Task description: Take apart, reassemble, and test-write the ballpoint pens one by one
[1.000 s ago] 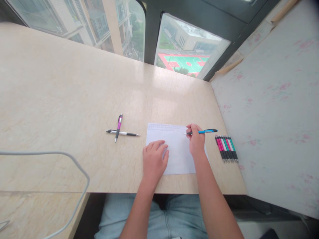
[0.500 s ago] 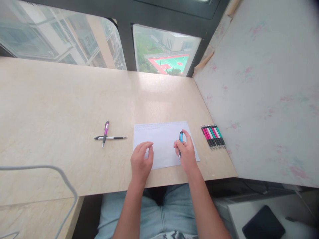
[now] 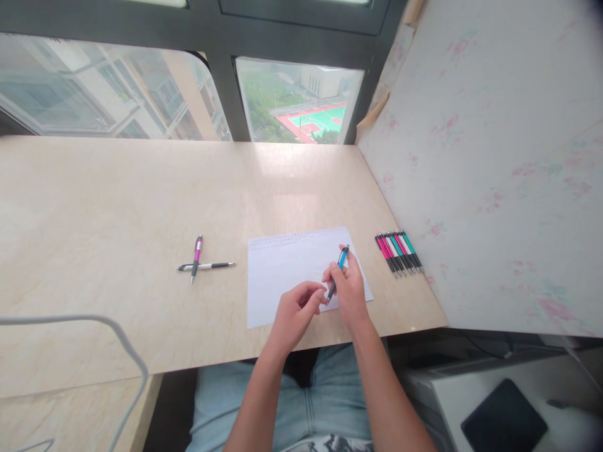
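Note:
My right hand (image 3: 351, 289) is closed around a blue ballpoint pen (image 3: 343, 257) with a dark grip, held slanted over the paper, tip down and to the left. My left hand (image 3: 299, 307) has thumb and fingers curled in a pinch right beside the pen's tip. Whether its fingertips touch the pen or hold something small, I cannot tell. Under both hands lies a white sheet of paper (image 3: 273, 276) with lines of handwriting along its top.
To the left, a purple pen (image 3: 197, 248) lies across a white-and-black pen (image 3: 214, 265). Several pink, white and green pens (image 3: 399, 252) lie in a row by the papered wall (image 3: 499, 176). A grey cable (image 3: 117, 333) loops over the desk's left front.
My left hand has moved right, up to the pen's tip. The pen in my right hand has tilted, its tip swinging left. The camera view has shifted slightly.

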The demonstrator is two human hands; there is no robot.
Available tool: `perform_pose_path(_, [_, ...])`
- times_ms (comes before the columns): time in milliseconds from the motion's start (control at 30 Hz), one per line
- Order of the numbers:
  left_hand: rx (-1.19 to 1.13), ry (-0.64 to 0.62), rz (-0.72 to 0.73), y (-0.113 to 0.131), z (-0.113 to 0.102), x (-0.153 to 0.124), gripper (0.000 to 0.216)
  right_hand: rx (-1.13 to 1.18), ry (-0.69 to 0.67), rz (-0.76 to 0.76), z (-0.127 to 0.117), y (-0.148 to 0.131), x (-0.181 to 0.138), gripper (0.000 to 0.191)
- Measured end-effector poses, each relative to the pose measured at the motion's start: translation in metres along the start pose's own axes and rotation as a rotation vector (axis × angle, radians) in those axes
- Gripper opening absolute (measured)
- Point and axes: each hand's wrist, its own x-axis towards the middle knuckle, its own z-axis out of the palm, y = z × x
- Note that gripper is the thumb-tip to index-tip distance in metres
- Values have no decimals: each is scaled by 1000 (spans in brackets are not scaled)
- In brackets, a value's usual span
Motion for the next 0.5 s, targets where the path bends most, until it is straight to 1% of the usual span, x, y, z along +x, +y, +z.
perform_pose_path(100, [-2,-18,-15,-1,3,0,21,43,-49,-27,2,-2,0,27])
perform_pose_path(167, [38,-9,-6,-2,5,0,21,85,-85,-30,3,-4,0,21])
perform_pose_path(300, [24,-26,-33,-2,5,1,22,126,-125,8,1,-2,0,25])
perform_pose_path(367, [4,-27,-45,0,3,1,22,172,-125,52,-2,0,0,33])
perform_pose_path(433, [2,-4,-52,1,2,1,22,242,-124,117,-6,3,1,43])
perform_pose_path(500, [-4,21,-68,2,1,1,23,300,-132,167,-10,7,1,42])
